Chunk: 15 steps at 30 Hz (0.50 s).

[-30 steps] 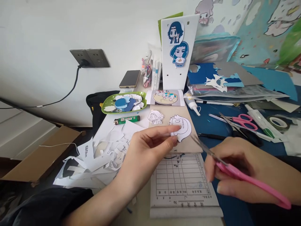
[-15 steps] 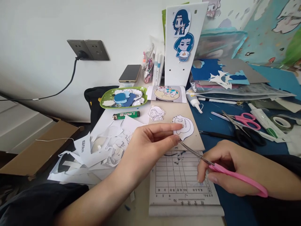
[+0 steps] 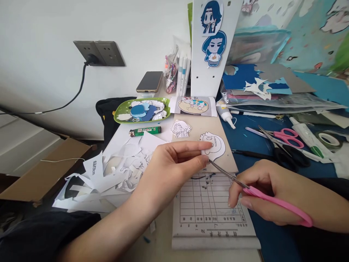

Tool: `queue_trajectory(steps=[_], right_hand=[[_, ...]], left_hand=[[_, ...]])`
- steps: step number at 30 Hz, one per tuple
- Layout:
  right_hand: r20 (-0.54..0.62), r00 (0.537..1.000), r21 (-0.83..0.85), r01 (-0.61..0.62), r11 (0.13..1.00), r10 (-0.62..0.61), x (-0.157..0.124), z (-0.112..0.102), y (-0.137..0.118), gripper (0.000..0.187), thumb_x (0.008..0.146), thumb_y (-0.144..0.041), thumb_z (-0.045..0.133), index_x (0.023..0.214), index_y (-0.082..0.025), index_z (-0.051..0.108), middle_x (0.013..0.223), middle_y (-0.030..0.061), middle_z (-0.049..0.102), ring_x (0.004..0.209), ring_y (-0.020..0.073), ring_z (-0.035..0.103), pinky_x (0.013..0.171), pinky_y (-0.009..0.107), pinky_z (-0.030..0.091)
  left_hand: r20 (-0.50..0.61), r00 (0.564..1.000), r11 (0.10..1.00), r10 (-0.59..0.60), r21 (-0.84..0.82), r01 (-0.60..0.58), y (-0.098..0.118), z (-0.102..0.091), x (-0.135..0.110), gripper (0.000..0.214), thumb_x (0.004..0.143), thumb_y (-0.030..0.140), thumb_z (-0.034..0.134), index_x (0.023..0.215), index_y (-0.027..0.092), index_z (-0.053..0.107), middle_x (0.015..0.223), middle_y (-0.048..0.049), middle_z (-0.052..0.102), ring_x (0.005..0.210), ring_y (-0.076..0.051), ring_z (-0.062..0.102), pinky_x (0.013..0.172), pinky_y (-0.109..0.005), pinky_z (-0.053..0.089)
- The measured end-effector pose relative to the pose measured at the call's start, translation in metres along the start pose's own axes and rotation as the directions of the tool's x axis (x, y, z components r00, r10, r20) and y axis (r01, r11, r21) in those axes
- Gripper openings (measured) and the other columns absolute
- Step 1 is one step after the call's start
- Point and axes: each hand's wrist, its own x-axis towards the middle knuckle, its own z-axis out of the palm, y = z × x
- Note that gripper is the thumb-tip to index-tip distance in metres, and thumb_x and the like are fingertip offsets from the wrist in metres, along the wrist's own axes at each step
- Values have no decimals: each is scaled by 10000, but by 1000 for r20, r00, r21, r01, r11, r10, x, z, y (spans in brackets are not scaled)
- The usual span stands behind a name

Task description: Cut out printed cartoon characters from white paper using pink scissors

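Observation:
My left hand (image 3: pixel 180 160) pinches a white paper cutout (image 3: pixel 217 147) of a line-drawn cartoon head at its left edge. My right hand (image 3: pixel 268 193) holds scissors (image 3: pixel 275 203) with pink handles. Their thin blades look nearly closed, and the tips touch the lower edge of the cutout beside my left thumb. Both hands are above a printed form pad (image 3: pixel 209 203) and a beige board (image 3: pixel 199 128). On that board lies another paper cutout (image 3: pixel 180 129), a long-haired figure.
Paper scraps (image 3: pixel 128 169) heap up on the left, near a green lighter (image 3: pixel 145 131). A green tray (image 3: pixel 117 115) carries blue and white cutouts. Pink scissors (image 3: pixel 289 137), black scissors (image 3: pixel 293 156) and a glue bottle (image 3: pixel 227 117) lie on the right. A white stand (image 3: pixel 203 82) rises behind.
The camera view has shifted slightly. Both hands keep nearly the same pose, with the scissor tips still at the cutout's lower edge.

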Motion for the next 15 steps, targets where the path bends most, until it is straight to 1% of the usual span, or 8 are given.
queue_trajectory(steps=[3, 8, 12, 15], right_hand=[[-31, 999, -58, 19, 998, -21, 1, 1, 0, 202, 606, -139, 573, 644, -190, 765, 431, -69, 362, 390, 71, 268, 408, 210, 236], [-11, 999, -144, 31, 989, -33, 1, 0, -1, 202, 617, -134, 581, 659, -185, 772, 463, -57, 357, 419, 82, 272, 423, 222, 225], [6, 1000, -157, 31, 987, -31, 1, 0, 0, 219, 642, -129, 585, 712, -190, 784, 484, -42, 401, 434, 91, 302, 440, 230, 246], [-45, 997, -164, 52, 985, -60, 2, 2, 3, 203, 633, -158, 597, 699, -194, 785, 484, -34, 407, 435, 95, 300, 441, 235, 244]], left_hand=[[4, 1000, 1000, -4, -6, 5, 0, 1, 0, 158, 684, 140, 812, 806, 240, 817, 822, 0, 818, 717, -146, 731, 666, -207, 552], [1, 1000, 1000, -1, -9, 1, -1, 0, 0, 164, 682, 138, 810, 815, 233, 819, 797, -5, 817, 693, -154, 730, 667, -229, 556], [19, 1000, 1000, 3, -8, -2, -3, -2, 1, 169, 691, 155, 815, 830, 252, 818, 815, 16, 819, 673, -118, 718, 646, -183, 545], [29, 1000, 1000, 1, -14, -1, -3, -2, 1, 163, 701, 149, 809, 822, 257, 817, 810, 30, 818, 668, -98, 713, 635, -154, 539]])
